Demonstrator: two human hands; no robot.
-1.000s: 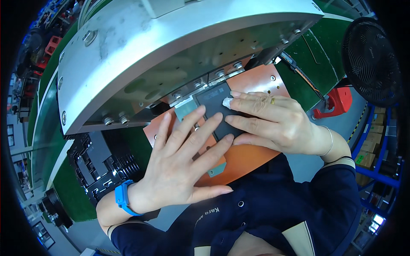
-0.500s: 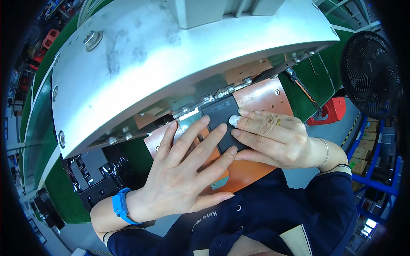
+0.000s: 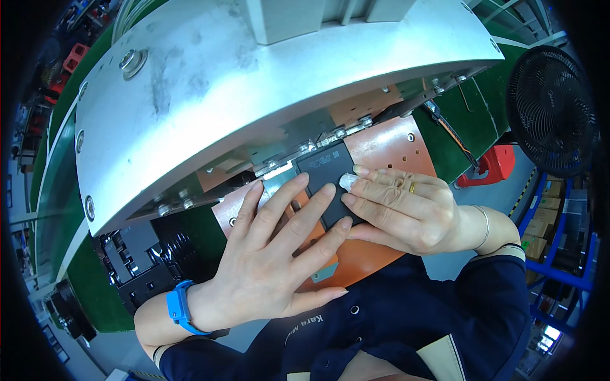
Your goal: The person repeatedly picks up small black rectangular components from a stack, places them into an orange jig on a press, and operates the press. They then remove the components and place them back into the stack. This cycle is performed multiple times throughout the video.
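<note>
A flat black rectangular pack (image 3: 324, 164) with faint printing lies on a copper-coloured plate (image 3: 389, 145), its far end close to a row of metal fittings under the press-like machine. My left hand (image 3: 265, 254) is spread, palm down, with its fingertips on the pack's left edge and the plate beside it. Over the pack's right side bends my right hand (image 3: 406, 206), fingers held together on its top and thumb at its near right edge. One right fingertip has a white wrap (image 3: 347, 181). The fingers partly cover the pack.
A large curved white metal housing (image 3: 210, 120) arches over the far side of the work. Black ribbed fixtures (image 3: 146, 254) stand at left on the green bench surface (image 3: 95, 289). At right are a tool with an orange handle (image 3: 452, 136), a red stool (image 3: 492, 166) and a black fan (image 3: 551, 109).
</note>
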